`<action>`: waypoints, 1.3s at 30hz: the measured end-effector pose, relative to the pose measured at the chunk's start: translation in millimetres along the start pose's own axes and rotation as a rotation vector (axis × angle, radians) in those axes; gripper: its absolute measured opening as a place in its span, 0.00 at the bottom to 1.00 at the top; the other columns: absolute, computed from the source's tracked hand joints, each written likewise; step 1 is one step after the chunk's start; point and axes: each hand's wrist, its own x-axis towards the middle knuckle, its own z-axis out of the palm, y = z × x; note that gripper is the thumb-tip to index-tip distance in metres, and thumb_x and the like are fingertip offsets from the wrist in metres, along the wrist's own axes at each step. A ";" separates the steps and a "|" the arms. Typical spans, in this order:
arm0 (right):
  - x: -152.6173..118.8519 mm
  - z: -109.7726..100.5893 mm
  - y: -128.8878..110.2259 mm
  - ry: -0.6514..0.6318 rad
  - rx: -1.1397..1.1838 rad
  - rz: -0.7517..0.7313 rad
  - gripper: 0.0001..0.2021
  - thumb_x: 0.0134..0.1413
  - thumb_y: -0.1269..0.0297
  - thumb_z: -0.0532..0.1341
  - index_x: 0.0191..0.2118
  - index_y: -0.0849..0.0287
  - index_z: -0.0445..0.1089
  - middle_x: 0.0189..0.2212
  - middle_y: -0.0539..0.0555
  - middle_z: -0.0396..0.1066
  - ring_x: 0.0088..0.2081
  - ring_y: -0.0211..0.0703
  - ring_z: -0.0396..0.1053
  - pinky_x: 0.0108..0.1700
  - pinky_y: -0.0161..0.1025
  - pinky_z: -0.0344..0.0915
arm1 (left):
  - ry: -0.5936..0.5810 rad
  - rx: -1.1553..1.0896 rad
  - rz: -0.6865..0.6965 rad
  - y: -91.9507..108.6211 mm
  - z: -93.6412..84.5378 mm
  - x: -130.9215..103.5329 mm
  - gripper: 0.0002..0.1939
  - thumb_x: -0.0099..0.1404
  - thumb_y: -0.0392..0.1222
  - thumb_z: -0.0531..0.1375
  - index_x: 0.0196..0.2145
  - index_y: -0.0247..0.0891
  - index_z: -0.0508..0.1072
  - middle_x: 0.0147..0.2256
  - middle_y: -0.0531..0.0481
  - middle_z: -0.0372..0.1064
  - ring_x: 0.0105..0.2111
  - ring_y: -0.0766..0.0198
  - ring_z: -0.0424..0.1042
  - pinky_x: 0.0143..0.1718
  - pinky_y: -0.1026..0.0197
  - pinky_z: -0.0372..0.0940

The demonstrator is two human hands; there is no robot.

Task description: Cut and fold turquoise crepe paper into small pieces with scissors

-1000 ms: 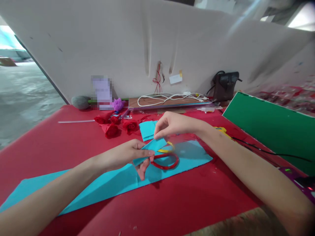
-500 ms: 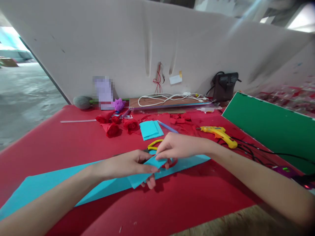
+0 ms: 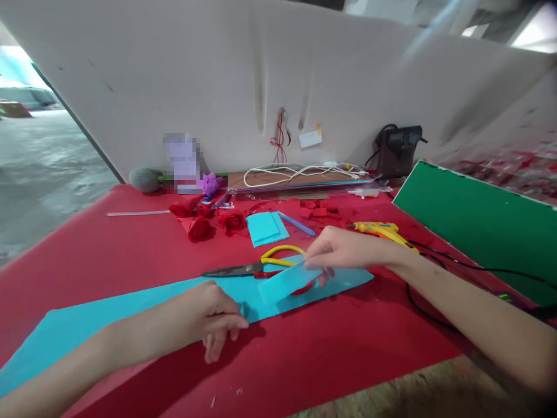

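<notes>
A small turquoise paper piece (image 3: 285,283) is pinched between the thumb and fingers of my right hand (image 3: 335,255), its free end slanting down to the left. Scissors (image 3: 237,270) with dark blades and yellow and red handles lie just behind it, partly covered by the piece. Beneath both stretches a long turquoise paper strip (image 3: 117,310), running from the lower left to the right. Over its front edge hovers my left hand (image 3: 217,319), fingers loosely bent and apart, with nothing visible in them.
Behind the scissors lie folded turquoise paper (image 3: 266,228), a blue pen (image 3: 296,223), red paper roses (image 3: 198,227) and red scraps (image 3: 319,209). A yellow glue gun (image 3: 387,232) with a black cord is at the right, near a green board (image 3: 474,232). White cable (image 3: 300,174) lies along the wall.
My left hand has let go of the small paper piece and moved left and toward me. My right hand has carried the piece rightward, uncovering the scissors.
</notes>
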 end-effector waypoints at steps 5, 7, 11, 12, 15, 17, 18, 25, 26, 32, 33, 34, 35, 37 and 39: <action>-2.3 12.8 -2.1 -0.005 -0.103 -0.031 0.12 0.54 0.64 0.53 0.26 0.64 0.68 0.22 0.51 0.69 0.24 0.32 0.65 0.30 0.30 0.60 | 0.413 0.139 0.104 2.1 -1.3 4.5 0.19 0.60 0.56 0.50 0.36 0.39 0.71 0.35 0.51 0.72 0.34 0.64 0.69 0.35 0.68 0.61; 2.2 29.0 -9.2 0.028 -0.208 -0.104 0.12 0.55 0.64 0.52 0.25 0.62 0.68 0.21 0.49 0.67 0.24 0.31 0.63 0.29 0.30 0.57 | 0.378 0.112 0.185 12.4 7.3 10.2 0.19 0.59 0.55 0.53 0.44 0.43 0.68 0.41 0.53 0.71 0.39 0.64 0.68 0.37 0.68 0.61; 5.4 58.6 -16.6 0.121 -0.396 -0.204 0.14 0.57 0.62 0.50 0.27 0.59 0.69 0.21 0.49 0.66 0.24 0.32 0.58 0.29 0.33 0.51 | 0.209 0.210 0.200 24.3 30.5 16.7 0.19 0.62 0.54 0.49 0.28 0.40 0.73 0.25 0.52 0.72 0.23 0.67 0.67 0.26 0.68 0.57; 3.8 61.5 -15.8 0.119 -0.397 -0.201 0.15 0.58 0.61 0.50 0.28 0.59 0.70 0.21 0.49 0.67 0.25 0.33 0.58 0.29 0.33 0.52 | 0.187 0.217 0.180 23.9 35.0 15.9 0.21 0.63 0.53 0.48 0.24 0.39 0.72 0.22 0.52 0.71 0.21 0.67 0.66 0.24 0.68 0.56; -4.5 53.9 -8.0 0.107 -0.286 -0.162 0.16 0.57 0.59 0.50 0.28 0.60 0.70 0.22 0.50 0.68 0.24 0.32 0.60 0.29 0.32 0.53 | 0.152 0.166 0.119 15.8 41.6 6.3 0.22 0.64 0.52 0.47 0.21 0.39 0.72 0.21 0.51 0.72 0.21 0.67 0.68 0.25 0.68 0.57; -9.4 36.8 -0.9 0.095 -0.137 -0.082 0.16 0.55 0.58 0.52 0.26 0.61 0.69 0.21 0.50 0.68 0.23 0.32 0.61 0.28 0.31 0.55 | 0.157 0.130 0.098 6.8 40.6 -3.8 0.23 0.65 0.51 0.45 0.21 0.39 0.71 0.22 0.51 0.72 0.23 0.67 0.69 0.29 0.68 0.58; -10.6 26.0 2.8 0.091 -0.050 -0.025 0.15 0.54 0.58 0.53 0.26 0.62 0.68 0.21 0.50 0.68 0.24 0.33 0.63 0.28 0.31 0.57 | 0.163 0.116 0.093 1.8 38.6 -9.0 0.24 0.65 0.51 0.44 0.20 0.39 0.70 0.23 0.51 0.72 0.25 0.67 0.70 0.31 0.68 0.59; 32.1 -31.3 28.0 0.334 0.026 0.071 0.13 0.49 0.57 0.57 0.29 0.64 0.68 0.19 0.48 0.63 0.23 0.31 0.61 0.29 0.32 0.60 | 0.378 0.119 -0.013 -19.6 6.7 -19.7 0.22 0.63 0.54 0.44 0.24 0.37 0.67 0.16 0.55 0.67 0.20 0.68 0.65 0.26 0.68 0.58; 44.8 -33.4 32.1 0.357 0.017 0.075 0.13 0.49 0.58 0.57 0.31 0.65 0.69 0.20 0.47 0.63 0.22 0.30 0.60 0.28 0.32 0.60 | 0.410 0.116 -0.017 -19.1 3.0 -17.2 0.22 0.63 0.54 0.45 0.24 0.37 0.67 0.16 0.55 0.67 0.20 0.68 0.65 0.25 0.68 0.57; 109.0 -34.6 55.0 0.484 -0.153 0.123 0.09 0.48 0.65 0.59 0.34 0.65 0.69 0.26 0.50 0.68 0.26 0.33 0.64 0.31 0.35 0.63 | 0.434 0.132 0.039 -15.4 3.2 -1.3 0.22 0.63 0.53 0.45 0.23 0.37 0.68 0.19 0.54 0.69 0.23 0.68 0.65 0.27 0.68 0.57; 114.4 -35.1 57.3 0.510 -0.200 0.126 0.08 0.48 0.64 0.59 0.33 0.64 0.69 0.27 0.50 0.69 0.29 0.35 0.65 0.33 0.37 0.63 | 0.430 0.144 0.057 -16.4 5.1 -0.1 0.22 0.63 0.53 0.45 0.23 0.37 0.68 0.19 0.54 0.69 0.23 0.67 0.65 0.28 0.68 0.57; 118.2 -35.7 58.8 0.542 -0.247 0.126 0.08 0.49 0.63 0.59 0.32 0.64 0.68 0.30 0.51 0.69 0.32 0.36 0.66 0.36 0.39 0.63 | 0.433 0.150 0.076 -17.7 6.6 0.7 0.21 0.64 0.52 0.45 0.23 0.37 0.68 0.19 0.54 0.69 0.23 0.67 0.65 0.28 0.68 0.57; 120.4 -36.1 59.5 0.580 -0.291 0.124 0.08 0.49 0.62 0.59 0.32 0.64 0.67 0.32 0.52 0.68 0.35 0.38 0.66 0.39 0.42 0.63 | 0.445 0.152 0.094 -19.0 7.5 0.9 0.21 0.64 0.51 0.45 0.22 0.37 0.68 0.19 0.53 0.68 0.23 0.67 0.65 0.29 0.67 0.57; 120.3 -35.4 57.6 0.659 -0.362 0.108 0.08 0.48 0.64 0.59 0.34 0.63 0.67 0.37 0.54 0.67 0.40 0.41 0.64 0.44 0.44 0.60 | 0.472 0.162 0.105 -21.1 6.0 -0.3 0.21 0.63 0.51 0.46 0.22 0.38 0.68 0.19 0.53 0.68 0.23 0.67 0.65 0.28 0.68 0.57; 114.3 -30.7 51.3 0.699 -0.406 0.073 0.08 0.47 0.68 0.58 0.35 0.63 0.68 0.39 0.57 0.66 0.41 0.41 0.62 0.45 0.42 0.57 | 0.500 0.193 0.080 -21.7 0.0 -3.6 0.19 0.62 0.52 0.47 0.24 0.38 0.69 0.22 0.53 0.69 0.24 0.67 0.66 0.27 0.68 0.57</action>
